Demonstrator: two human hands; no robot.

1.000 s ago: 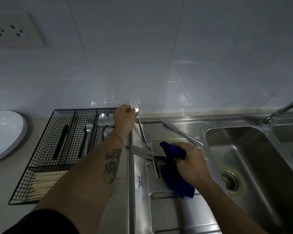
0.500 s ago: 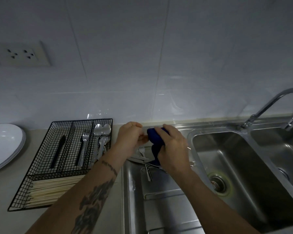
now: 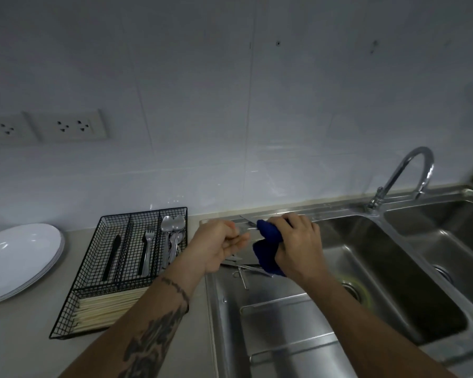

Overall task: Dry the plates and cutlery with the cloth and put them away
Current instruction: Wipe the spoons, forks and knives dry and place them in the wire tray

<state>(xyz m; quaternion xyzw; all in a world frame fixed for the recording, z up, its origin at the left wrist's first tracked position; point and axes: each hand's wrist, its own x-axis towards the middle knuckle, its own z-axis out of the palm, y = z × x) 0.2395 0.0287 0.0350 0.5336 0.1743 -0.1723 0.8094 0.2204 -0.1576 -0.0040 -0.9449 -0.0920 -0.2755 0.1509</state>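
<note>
The left hand (image 3: 217, 245) pinches a fork (image 3: 243, 229); the right hand (image 3: 298, 241) clamps the cloth (image 3: 268, 241) round it. Best to draw the tines fully through before racking it.

counter (image 3: 33, 347) | plates (image 3: 19, 257), wire tray (image 3: 126, 268) | drainboard (image 3: 284, 328): loose cutlery (image 3: 243, 271)

1. Left hand (image 3: 216, 245) pinches a fork (image 3: 243, 228) by its handle.
2. Right hand (image 3: 298, 241) wraps the blue cloth (image 3: 268, 241) around its other end.
3. More cutlery (image 3: 246, 268) lies on the drainboard (image 3: 284, 336) below.
</note>
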